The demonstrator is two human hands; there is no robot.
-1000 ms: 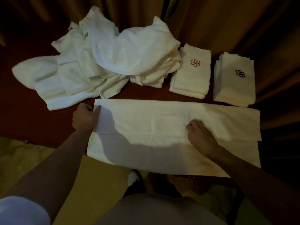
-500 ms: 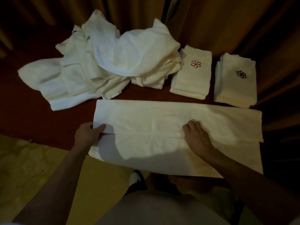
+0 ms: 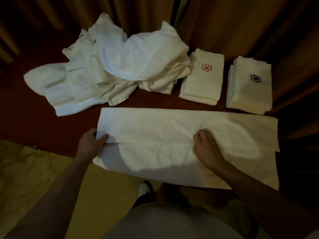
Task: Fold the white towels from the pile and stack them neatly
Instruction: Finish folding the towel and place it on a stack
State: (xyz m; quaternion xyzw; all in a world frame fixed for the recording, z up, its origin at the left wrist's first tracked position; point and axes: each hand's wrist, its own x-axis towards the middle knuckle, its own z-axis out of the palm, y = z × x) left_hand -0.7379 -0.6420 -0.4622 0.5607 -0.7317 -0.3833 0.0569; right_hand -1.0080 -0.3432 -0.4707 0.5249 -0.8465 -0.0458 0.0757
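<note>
A dark red table (image 3: 43, 128) is seen from above in a dim room, backed by brown curtains (image 3: 241, 23), with pale patterned flooring (image 3: 25, 178) visible below its near edge. A long white towel (image 3: 172, 135) is spread across the front of the table, its far half folded toward the middle and its near portion draped over the table's edge. The towel's left end is pinched by the left hand (image 3: 90, 144), thumb on top of the folded layer. Cloth near the middle fold is gathered by the curled fingers of the right hand (image 3: 207, 149). Behind the towel, a rumpled pile of white towels (image 3: 112, 66) is heaped at back left. Two folded stacks are set at back right, close together but apart: one stack with a red emblem (image 3: 202, 80) and one stack with a dark emblem (image 3: 250, 87). Bare tabletop is left open at far left.
</note>
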